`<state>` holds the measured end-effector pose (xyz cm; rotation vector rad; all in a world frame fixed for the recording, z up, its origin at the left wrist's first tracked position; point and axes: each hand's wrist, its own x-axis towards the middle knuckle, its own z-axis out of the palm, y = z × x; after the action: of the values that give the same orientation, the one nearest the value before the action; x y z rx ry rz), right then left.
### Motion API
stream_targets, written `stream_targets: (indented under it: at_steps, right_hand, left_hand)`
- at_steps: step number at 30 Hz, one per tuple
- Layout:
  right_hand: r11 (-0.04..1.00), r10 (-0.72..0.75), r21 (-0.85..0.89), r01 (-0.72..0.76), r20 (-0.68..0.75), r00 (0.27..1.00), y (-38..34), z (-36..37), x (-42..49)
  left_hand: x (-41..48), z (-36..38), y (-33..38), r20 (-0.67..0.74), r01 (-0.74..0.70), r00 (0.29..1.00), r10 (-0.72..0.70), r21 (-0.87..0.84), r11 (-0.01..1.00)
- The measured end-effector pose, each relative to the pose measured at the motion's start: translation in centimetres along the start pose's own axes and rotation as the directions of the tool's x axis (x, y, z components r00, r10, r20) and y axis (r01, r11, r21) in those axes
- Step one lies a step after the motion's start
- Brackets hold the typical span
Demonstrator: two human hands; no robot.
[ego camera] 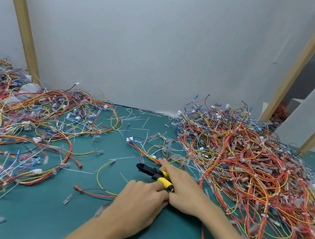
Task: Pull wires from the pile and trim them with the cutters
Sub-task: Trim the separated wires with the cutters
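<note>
The cutters (152, 171), with a black head and yellow handles, lie low over the green mat with their jaws pointing left. My right hand (185, 190) covers and grips the handles. Its index finger stretches forward onto a thin wire bundle (146, 152) that trails out of the big tangled wire pile (247, 162) on the right. My left hand (141, 200) sits just left of the right hand, fingers curled against the lower yellow handle. Whether it holds anything is hidden.
A second spread of wire harnesses (21, 120) covers the left of the green mat (36, 224). Loose yellow (100, 174) and red (89, 192) wires and white cable-tie offcuts lie around my hands. A white wall with slanted wooden posts (23, 19) closes the back.
</note>
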<state>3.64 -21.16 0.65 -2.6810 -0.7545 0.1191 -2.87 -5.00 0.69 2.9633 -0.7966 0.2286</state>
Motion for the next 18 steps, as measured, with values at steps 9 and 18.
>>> stream_targets:
  at_steps: [9, 18]
  right_hand:
    - [0.847, 0.207, 0.493, 0.197, -0.648, 0.733, 0.2, -4.8, -2.4]
    - [0.764, 0.113, 0.622, 0.173, -0.392, 0.913, -0.2, -2.7, -4.4]
  left_hand:
    - [-0.2, 0.3, -0.3, -0.092, -0.006, 0.996, -0.006, -0.134, 0.991]
    - [0.8, 0.3, -2.2, -0.148, 0.064, 0.936, -0.320, -0.821, 0.568]
